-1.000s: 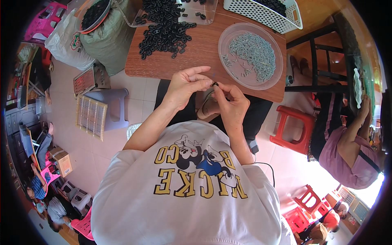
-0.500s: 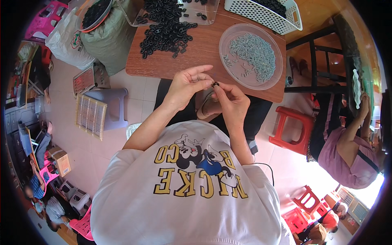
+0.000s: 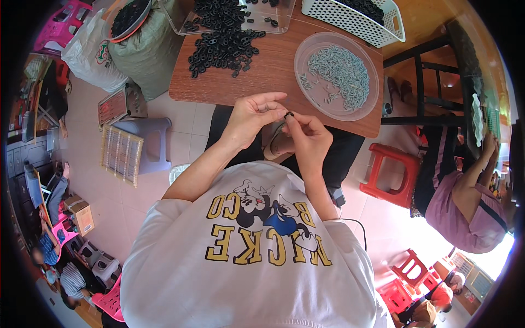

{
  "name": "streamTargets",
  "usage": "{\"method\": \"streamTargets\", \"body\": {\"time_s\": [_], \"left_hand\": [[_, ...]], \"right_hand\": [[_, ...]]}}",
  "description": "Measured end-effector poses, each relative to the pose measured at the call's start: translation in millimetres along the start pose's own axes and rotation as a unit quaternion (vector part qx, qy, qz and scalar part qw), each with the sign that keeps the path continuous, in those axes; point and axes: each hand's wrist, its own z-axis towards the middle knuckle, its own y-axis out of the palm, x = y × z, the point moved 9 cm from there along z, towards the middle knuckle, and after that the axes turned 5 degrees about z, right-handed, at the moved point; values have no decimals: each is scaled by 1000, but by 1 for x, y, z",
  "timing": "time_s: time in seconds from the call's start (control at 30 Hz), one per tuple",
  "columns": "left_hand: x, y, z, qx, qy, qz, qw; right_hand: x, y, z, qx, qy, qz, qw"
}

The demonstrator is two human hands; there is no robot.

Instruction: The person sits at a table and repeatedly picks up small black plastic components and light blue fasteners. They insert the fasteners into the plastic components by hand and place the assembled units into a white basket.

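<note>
The person's white printed shirt (image 3: 246, 290) fills the near part of the view, with dark trousers (image 3: 339, 156) beyond it. Past the lap, the left hand (image 3: 246, 121) and the right hand (image 3: 310, 136) meet in front of the near edge of the bench. A small black piece (image 3: 289, 115) sits right at the meeting point of the two hands, at the fingertips rather than in either palm. The left thumb presses at its left side, in a pinch whose opposing finger is mostly hidden, while the upper fingers of that hand stretch out loosely above. The right thumb and index finger pinch the piece from the other side, with the remaining fingers curled behind. Whether anything else is caught between the tips is too small to tell.

Farther on lies the brown wood-grain bench (image 3: 219, 90). On its right side rests a round clear dish (image 3: 334, 111) holding many small pale blue-grey pieces (image 3: 345, 68), near the right hand. To the left, well apart from the fingers, a heap of black pieces (image 3: 221, 52) spills onto the wood from a clear plastic box (image 3: 283, 13). At the far right edge stands a white perforated basket (image 3: 350, 24) with dark pieces inside.
</note>
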Motion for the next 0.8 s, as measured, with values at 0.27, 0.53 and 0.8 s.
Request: {"method": "streamTargets", "body": {"time_s": [0.27, 0.53, 0.8], "left_hand": [[-4, -1, 3, 1, 4, -19, 1000], [-9, -3, 4, 4, -41, -53, 998], [-7, -4, 2, 18, -6, -46, 999]], "right_hand": [[20, 0, 4, -16, 89, 110, 990], [10, -2, 1, -8, 2, 15, 1000], [-7, 1, -3, -11, -49, -63, 997]]}}
